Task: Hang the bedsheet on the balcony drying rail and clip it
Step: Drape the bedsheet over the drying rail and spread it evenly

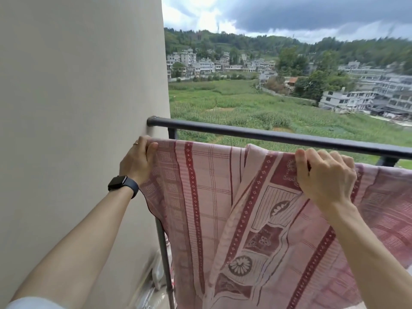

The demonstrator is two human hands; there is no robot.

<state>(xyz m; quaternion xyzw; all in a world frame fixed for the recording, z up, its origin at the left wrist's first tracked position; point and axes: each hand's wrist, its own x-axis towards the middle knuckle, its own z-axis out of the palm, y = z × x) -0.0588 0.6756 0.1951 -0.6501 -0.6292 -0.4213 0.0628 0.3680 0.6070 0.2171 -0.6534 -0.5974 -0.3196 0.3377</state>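
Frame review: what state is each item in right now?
Bedsheet: hanging down, bunched fold mid-width, no clip visible.
Left hand: grips sheet's top corner by the wall.
Right hand: grips sheet's top edge.
Black railing: bare where visible.
Watch: worn on left wrist.

- Soft, even daylight falls from an overcast sky (289,16); one cloud patch at upper centre is nearly blown out.
- Shadows are faint; the wall (78,85) shows only a gentle gradient.
- Blur smears the far hills (356,50) and the buildings (367,94) at right.
- Wide-angle distortion bows the dark railing (278,137) and tilts the horizon.
- The bedsheet (256,219) pattern reads sharp at centre, softer toward the right edge.
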